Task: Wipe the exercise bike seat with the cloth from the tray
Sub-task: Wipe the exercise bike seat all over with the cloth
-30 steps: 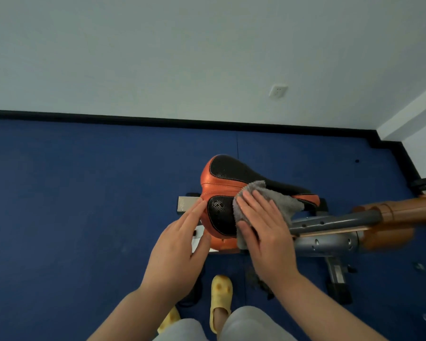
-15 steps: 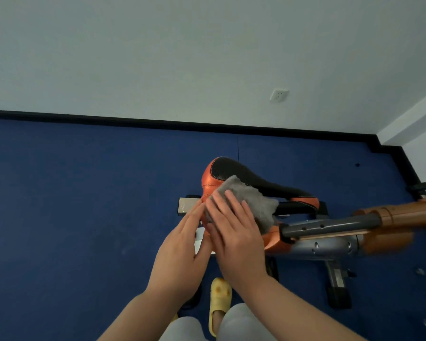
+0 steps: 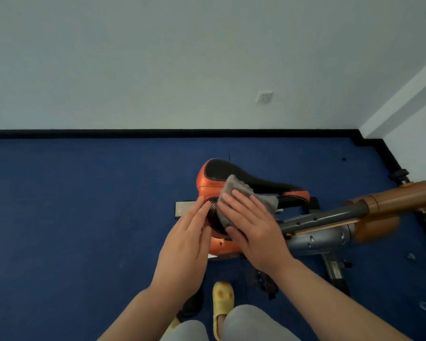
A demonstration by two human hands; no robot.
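Note:
The orange and black exercise bike seat (image 3: 221, 172) sits in the middle of the view, nose pointing right. A grey cloth (image 3: 241, 193) lies on its near wide part. My right hand (image 3: 253, 225) presses flat on the cloth, fingers spread and pointing up-left. My left hand (image 3: 187, 237) rests flat against the seat's near left edge, fingers together and touching the perforated black patch. The seat's near side is hidden under both hands. No tray is in view.
The bike's grey perforated post (image 3: 325, 217) and orange frame tube (image 3: 391, 195) run off to the right. A metal base bar (image 3: 182, 209) lies under the seat. Blue carpet (image 3: 71, 217) covers the floor up to a black skirting and white wall. My yellow slipper (image 3: 221, 301) is below.
My right hand slid the cloth left from the seat's middle to its wide rear part, then slightly back right. My left hand stayed on the seat's left edge.

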